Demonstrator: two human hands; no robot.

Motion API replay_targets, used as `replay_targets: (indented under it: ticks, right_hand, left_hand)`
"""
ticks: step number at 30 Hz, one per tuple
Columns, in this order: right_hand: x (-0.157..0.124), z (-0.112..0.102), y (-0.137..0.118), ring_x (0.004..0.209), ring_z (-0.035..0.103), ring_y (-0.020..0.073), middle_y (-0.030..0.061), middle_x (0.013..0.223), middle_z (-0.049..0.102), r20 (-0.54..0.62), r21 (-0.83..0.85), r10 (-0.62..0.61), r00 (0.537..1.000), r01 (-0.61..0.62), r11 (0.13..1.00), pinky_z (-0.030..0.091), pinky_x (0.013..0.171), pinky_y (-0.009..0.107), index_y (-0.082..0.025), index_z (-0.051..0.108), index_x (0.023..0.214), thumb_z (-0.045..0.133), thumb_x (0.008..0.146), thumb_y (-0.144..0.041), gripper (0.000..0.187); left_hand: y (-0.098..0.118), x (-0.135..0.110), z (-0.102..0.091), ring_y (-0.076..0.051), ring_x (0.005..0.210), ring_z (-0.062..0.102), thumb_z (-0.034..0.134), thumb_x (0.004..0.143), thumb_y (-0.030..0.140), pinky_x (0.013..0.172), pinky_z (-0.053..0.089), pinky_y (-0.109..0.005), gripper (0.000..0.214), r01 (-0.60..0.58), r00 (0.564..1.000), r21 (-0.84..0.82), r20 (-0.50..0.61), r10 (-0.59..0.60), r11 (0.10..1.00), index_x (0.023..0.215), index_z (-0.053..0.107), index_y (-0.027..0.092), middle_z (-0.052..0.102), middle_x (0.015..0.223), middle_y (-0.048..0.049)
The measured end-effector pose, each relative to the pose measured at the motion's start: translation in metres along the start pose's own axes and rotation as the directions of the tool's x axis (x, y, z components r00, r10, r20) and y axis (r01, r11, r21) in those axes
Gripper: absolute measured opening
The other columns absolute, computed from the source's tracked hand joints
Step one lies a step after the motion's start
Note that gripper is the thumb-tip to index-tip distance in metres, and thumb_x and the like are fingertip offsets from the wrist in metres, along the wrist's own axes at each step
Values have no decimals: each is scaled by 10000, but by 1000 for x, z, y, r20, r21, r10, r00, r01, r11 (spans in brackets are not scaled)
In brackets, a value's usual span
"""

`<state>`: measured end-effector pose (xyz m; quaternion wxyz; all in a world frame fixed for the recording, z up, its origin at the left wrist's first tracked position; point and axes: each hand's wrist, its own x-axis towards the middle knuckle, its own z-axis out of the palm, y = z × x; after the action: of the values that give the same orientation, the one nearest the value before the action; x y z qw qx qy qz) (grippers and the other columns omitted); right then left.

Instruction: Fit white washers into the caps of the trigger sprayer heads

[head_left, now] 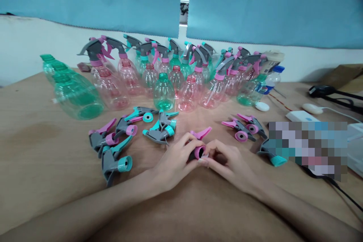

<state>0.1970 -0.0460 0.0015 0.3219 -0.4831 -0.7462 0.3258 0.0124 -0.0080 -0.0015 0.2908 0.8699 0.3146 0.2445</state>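
Near the middle of the table, my left hand [177, 160] is closed around a grey and pink trigger spray head [200, 152], its pink collar opening facing me and to the right. My right hand [231, 159] meets it there, thumb and finger pinched at the collar's mouth. A small pale bit shows between those fingertips, too small to make out. Loose teal spray heads [159, 134] lie just beyond my left hand, with a larger teal one [115, 162] to its left. Two pink spray heads [241, 135] rest beyond my right hand.
Pink bottles [187, 96] and green bottles [163, 94] stand in rows at the back, several topped with spray heads. Open green bottles [82, 98] stand at left. On the right are a labelled water bottle [273, 79], a white oval object [262, 106], cables and a blurred-out patch [312, 147].
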Motion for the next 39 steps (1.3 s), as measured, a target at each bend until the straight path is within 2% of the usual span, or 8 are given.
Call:
replay_targets:
  ticks: [4, 7, 12, 15, 20, 28, 33, 39]
  right_hand:
    - [0, 2, 1, 597, 486, 98, -32, 696, 559, -24, 94, 52, 998, -50, 994, 370, 545, 215, -197, 541, 766, 558, 877, -332, 176]
    - [1, 5, 4, 623, 497, 102, -34, 709, 540, -25, 229, 97, 995, -88, 969, 390, 558, 218, -201, 519, 792, 585, 858, -345, 171]
    - [4, 5, 6, 639, 544, 115, -52, 686, 525, 102, 482, 163, 981, -192, 855, 444, 627, 256, -217, 435, 884, 621, 828, -412, 275]
    - [5, 5, 6, 631, 555, 118, -56, 671, 526, 122, 506, 189, 974, -225, 832, 451, 639, 269, -217, 417, 889, 626, 818, -443, 316]
    - [6, 6, 12, 612, 556, 106, -59, 685, 539, 88, 569, 201, 976, -215, 794, 468, 612, 259, -215, 423, 920, 665, 794, -407, 334]
    - [9, 1, 13, 643, 579, 108, -5, 741, 614, 107, 550, 230, 967, -251, 796, 488, 597, 248, -163, 583, 844, 651, 791, -387, 240]
    - [11, -4, 9, 654, 598, 118, -9, 695, 620, 40, 558, 264, 964, -241, 794, 505, 635, 262, -165, 599, 770, 683, 756, -367, 219]
    - [13, -5, 16, 696, 615, 133, -5, 762, 631, -101, 613, 316, 943, -192, 767, 513, 683, 286, -183, 554, 767, 684, 749, -401, 254]
  left_hand:
    - [-1, 0, 0, -181, 931, 539, 544, 902, 291, 834, 465, -332, 146, -2, 1000, -9, -8, 2, 1000, 1023, 553, 209, 518, 1056, -39]
    - [-1, 0, 1, -177, 911, 542, 550, 898, 287, 817, 468, -330, 149, 8, 1000, -23, -21, -8, 1000, 1026, 557, 211, 523, 1055, -37]
    - [-1, -1, 0, -176, 902, 543, 536, 905, 331, 820, 462, -334, 152, 35, 998, -33, -51, -37, 999, 998, 563, 215, 534, 1032, -33]
    - [-1, -1, 1, -177, 907, 546, 549, 899, 332, 825, 459, -337, 156, 40, 997, -43, -68, -43, 998, 1006, 564, 219, 539, 1034, -31]
    - [-1, -1, 1, -176, 936, 547, 567, 892, 299, 838, 452, -332, 153, 64, 994, -78, -88, -71, 995, 1031, 573, 233, 540, 1044, -24]
    - [0, -2, 0, -166, 912, 545, 602, 868, 243, 823, 451, -308, 186, 71, 994, -70, -83, -77, 995, 1052, 575, 232, 533, 1027, -14]
    - [1, -1, 1, -176, 907, 545, 629, 844, 242, 812, 453, -321, 204, 63, 993, -39, -98, -66, 997, 1041, 577, 229, 541, 1021, -18]
    - [2, -1, 1, -166, 863, 543, 626, 849, 307, 787, 454, -311, 204, 74, 990, -47, -119, -79, 996, 1033, 577, 232, 544, 984, -10]
